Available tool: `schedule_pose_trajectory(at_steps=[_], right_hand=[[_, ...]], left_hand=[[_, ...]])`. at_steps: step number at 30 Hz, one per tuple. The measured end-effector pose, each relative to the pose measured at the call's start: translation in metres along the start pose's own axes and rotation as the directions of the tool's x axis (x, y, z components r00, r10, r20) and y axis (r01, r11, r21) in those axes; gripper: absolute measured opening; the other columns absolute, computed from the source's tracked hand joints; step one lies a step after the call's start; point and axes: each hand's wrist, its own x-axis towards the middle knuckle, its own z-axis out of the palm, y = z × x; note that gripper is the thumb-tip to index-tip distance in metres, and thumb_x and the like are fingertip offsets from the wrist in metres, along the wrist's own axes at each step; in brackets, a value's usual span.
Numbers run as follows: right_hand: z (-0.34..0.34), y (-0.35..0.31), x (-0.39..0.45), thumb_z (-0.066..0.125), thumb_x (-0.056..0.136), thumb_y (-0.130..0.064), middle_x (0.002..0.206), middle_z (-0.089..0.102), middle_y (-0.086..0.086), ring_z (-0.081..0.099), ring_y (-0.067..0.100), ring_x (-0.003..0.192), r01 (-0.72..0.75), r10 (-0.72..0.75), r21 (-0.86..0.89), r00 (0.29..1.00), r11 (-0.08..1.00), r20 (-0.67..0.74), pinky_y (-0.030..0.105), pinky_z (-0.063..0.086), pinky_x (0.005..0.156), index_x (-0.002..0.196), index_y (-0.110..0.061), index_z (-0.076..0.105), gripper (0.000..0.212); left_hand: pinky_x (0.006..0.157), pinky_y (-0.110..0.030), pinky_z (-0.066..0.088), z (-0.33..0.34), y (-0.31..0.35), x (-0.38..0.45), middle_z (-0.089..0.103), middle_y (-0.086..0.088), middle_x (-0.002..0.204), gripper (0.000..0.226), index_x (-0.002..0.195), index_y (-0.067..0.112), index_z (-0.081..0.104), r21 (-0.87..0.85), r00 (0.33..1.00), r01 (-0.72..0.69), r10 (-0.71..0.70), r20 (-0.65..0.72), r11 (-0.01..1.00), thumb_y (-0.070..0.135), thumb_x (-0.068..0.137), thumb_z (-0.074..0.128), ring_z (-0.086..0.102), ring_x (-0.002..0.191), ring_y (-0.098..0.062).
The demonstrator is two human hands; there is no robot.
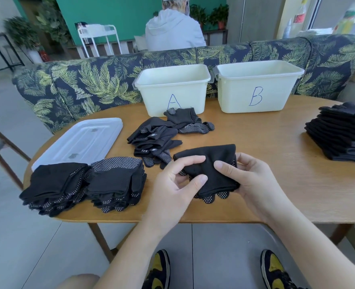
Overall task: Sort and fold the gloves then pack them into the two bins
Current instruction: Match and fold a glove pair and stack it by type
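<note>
Folding a black glove [211,170] above the tabletop [266,163], our left hand [172,184] and right hand [245,180] both pinch it. Two folded stacks [84,184] and a third [339,134] wait; a loose pile [160,138] remains, and bins A [172,88] and B [256,86] look unfilled.
</note>
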Motion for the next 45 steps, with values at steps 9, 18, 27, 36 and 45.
schedule_pose_trajectory(at_steps=[9,18,27,36,45], right_hand=[[0.069,-0.008,0.003,0.077,0.086,-0.019,0.096,0.078,0.014,0.075,0.031,0.082,-0.012,0.029,-0.117,0.988,0.993,0.149,0.045,0.063,0.076,0.102,-0.009,0.073,0.019],[0.16,-0.007,0.021,0.073,0.092,-0.012,0.101,0.078,0.014,0.076,0.031,0.095,-0.041,0.066,-0.106,0.967,0.994,0.248,0.04,0.065,0.072,0.108,-0.006,0.074,0.017],[0.257,0.004,0.049,0.077,0.091,-0.017,0.105,0.076,0.018,0.075,0.032,0.094,-0.08,0.171,-0.277,0.93,0.958,0.324,0.035,0.064,0.067,0.104,0.0,0.075,0.022],[0.306,0.01,0.06,0.079,0.088,-0.013,0.1,0.076,0.021,0.077,0.031,0.073,-0.149,0.314,-0.475,0.904,0.867,0.29,0.029,0.063,0.062,0.099,0.004,0.069,0.022],[0.307,0.019,0.063,0.069,0.089,-0.048,0.07,0.067,0.006,0.062,0.023,0.06,0.294,0.013,-0.939,0.953,0.181,0.301,0.031,0.052,0.059,0.079,-0.009,0.058,0.042]], left_hand=[[0.093,-0.045,0.059,-0.066,0.018,-0.02,0.074,0.004,0.116,0.037,0.112,0.04,0.073,0.088,0.956,-0.054,0.077,-0.282,0.995,0.008,0.096,0.067,0.072,0.104,-0.015],[0.091,-0.042,0.06,-0.141,0.035,-0.028,0.079,0.01,0.096,0.031,0.107,0.046,0.074,0.171,0.871,0.038,0.051,-0.489,0.985,0.018,0.095,0.07,0.074,0.094,-0.009],[0.086,-0.045,0.061,-0.232,0.04,-0.034,0.078,0.003,0.089,0.027,0.105,0.042,0.075,0.216,0.813,0.189,-0.029,-0.582,0.958,0.018,0.094,0.07,0.075,0.086,-0.016],[0.074,-0.023,0.054,-0.29,0.018,-0.028,0.076,0.002,0.094,0.024,0.113,0.036,0.073,0.327,0.856,0.334,-0.139,-0.498,0.884,0.02,0.095,0.068,0.072,0.084,-0.011],[0.086,-0.027,0.047,-0.298,-0.003,-0.028,0.067,0.01,0.105,0.023,0.118,0.039,0.072,0.508,0.866,0.385,-0.111,-0.487,0.77,0.034,0.096,0.068,0.06,0.094,-0.01]])
